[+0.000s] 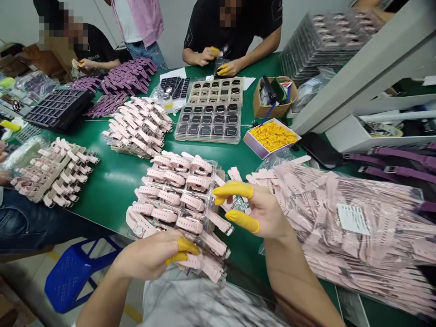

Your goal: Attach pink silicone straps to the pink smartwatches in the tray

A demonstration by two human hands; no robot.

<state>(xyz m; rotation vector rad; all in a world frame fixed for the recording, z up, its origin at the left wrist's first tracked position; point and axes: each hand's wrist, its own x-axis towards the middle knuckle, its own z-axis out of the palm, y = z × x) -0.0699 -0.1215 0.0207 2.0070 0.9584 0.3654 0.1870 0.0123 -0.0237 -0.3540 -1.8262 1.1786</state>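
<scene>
1. The landmark is the clear watch tray [213,169], lying on the green table [114,181] right in front of the person; watches with pink straps [169,197] sit in it in rows, their bands looped over, and some loose strap ends stick out past its right side.
2. The left hand [153,254] is at the near edge of the watch tray, its yellow-covered thumb and forefinger bent in beside a pink strap; whether they pinch it I cannot tell, as the contact is partly hidden.
3. The right hand [267,211] hangs just right of the watch tray, thumb and fingers parted, with nothing seen between them (yellow covers on these fingertips too).
4. To the right of the watch tray, a big heap of pink straps in clear bags [306,195] spreads out, one bag bearing a white label [354,219].
5. Beyond the watch tray and to its right are an open box of yellow finger covers [255,144] and a cardboard box [267,109] of tools.
6. Straight beyond the watch tray lie clear trays of dark watch faces [207,137]; past those, a co-worker in black [235,22] handles a small piece.
7. To the left of the watch tray stand two more pink-strapped stacks [139,125], with purple straps [129,79] farther off.
</scene>
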